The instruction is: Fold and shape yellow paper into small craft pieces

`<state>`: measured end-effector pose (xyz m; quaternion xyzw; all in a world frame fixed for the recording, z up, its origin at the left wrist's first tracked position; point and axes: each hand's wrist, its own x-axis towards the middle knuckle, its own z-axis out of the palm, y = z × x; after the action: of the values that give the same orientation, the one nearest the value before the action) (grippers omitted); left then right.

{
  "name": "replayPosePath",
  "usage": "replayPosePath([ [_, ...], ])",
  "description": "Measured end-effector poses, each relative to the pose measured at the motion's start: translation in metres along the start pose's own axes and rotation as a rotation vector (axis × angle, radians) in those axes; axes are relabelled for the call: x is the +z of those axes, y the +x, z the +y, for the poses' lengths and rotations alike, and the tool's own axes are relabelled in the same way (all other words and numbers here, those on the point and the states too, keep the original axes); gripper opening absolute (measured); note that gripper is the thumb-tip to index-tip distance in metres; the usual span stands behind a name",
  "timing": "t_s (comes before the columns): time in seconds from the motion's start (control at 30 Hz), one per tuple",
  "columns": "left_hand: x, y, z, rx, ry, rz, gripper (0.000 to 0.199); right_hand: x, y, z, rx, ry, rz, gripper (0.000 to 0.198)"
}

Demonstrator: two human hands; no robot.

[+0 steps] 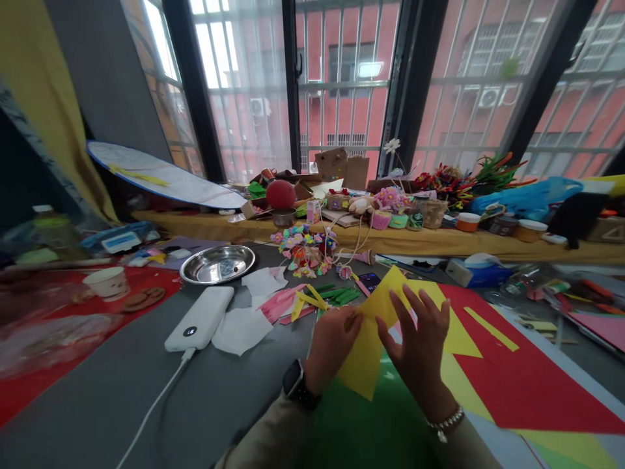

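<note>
My left hand (331,346), with a dark watch on the wrist, pinches a yellow sheet of paper (361,370) near its narrowed middle. The sheet is bent, one part rising up to the right and another hanging down below the fingers. On its right side my right hand (416,339) has its fingers spread, close to the paper; whether a fingertip touches it I cannot tell. A glossy green surface (364,430) lies under both hands. Behind my left hand are green strips (336,294), pink paper pieces (279,303) and a folded yellow strip (299,306).
To the left are a white power bank (199,319) with a cable, a steel plate (217,264) and a paper cup (107,284). On the right, red paper (532,371) overlaps yellow sheets. A colourful flower bunch (305,251) stands ahead, before a cluttered window ledge (215,228).
</note>
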<state>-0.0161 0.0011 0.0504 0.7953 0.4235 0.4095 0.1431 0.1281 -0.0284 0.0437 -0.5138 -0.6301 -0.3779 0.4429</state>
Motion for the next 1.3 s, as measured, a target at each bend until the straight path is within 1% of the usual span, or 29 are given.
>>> replayPosePath([
  [0.1,-0.008,-0.004,0.017,0.149,0.202,0.063,0.018,-0.005,-0.001,-0.005,-0.054,-0.063,0.098,0.038],
  [0.17,-0.010,-0.006,0.024,0.256,0.261,0.128,0.016,-0.008,-0.001,-0.006,-0.067,-0.091,0.139,0.036],
  [0.23,-0.010,-0.007,0.028,0.334,0.316,0.205,0.015,-0.012,0.000,-0.006,-0.068,-0.097,0.149,0.028],
  [0.3,-0.007,-0.008,0.028,0.376,0.367,0.265,0.014,-0.014,0.000,-0.007,-0.055,-0.073,0.126,0.017],
  [0.37,-0.005,-0.008,0.027,0.398,0.390,0.295,0.014,-0.016,0.000,-0.008,-0.026,-0.042,0.086,0.007],
  [0.43,-0.002,-0.009,0.024,0.406,0.383,0.306,0.014,-0.017,-0.001,-0.009,0.007,-0.021,0.047,0.004],
  [0.57,0.002,-0.011,0.017,0.414,0.367,0.282,0.016,-0.018,-0.002,-0.009,0.058,0.012,-0.008,0.003],
  [0.7,0.004,-0.011,0.013,0.450,0.381,0.276,0.019,-0.019,-0.001,-0.010,0.024,0.100,-0.095,0.007],
  [0.8,0.005,-0.012,0.014,0.488,0.395,0.274,0.020,-0.020,-0.001,-0.012,0.027,0.184,-0.148,0.010],
  [0.93,0.007,-0.013,0.014,0.506,0.421,0.272,0.023,-0.020,0.000,-0.013,0.033,0.234,-0.145,0.010],
  [1.07,0.008,-0.014,0.013,0.506,0.437,0.256,0.023,-0.018,-0.001,-0.012,0.005,0.253,-0.149,0.011],
  [1.3,0.007,-0.014,0.015,0.513,0.438,0.281,0.022,-0.018,-0.004,-0.009,0.002,0.274,-0.152,0.011],
])
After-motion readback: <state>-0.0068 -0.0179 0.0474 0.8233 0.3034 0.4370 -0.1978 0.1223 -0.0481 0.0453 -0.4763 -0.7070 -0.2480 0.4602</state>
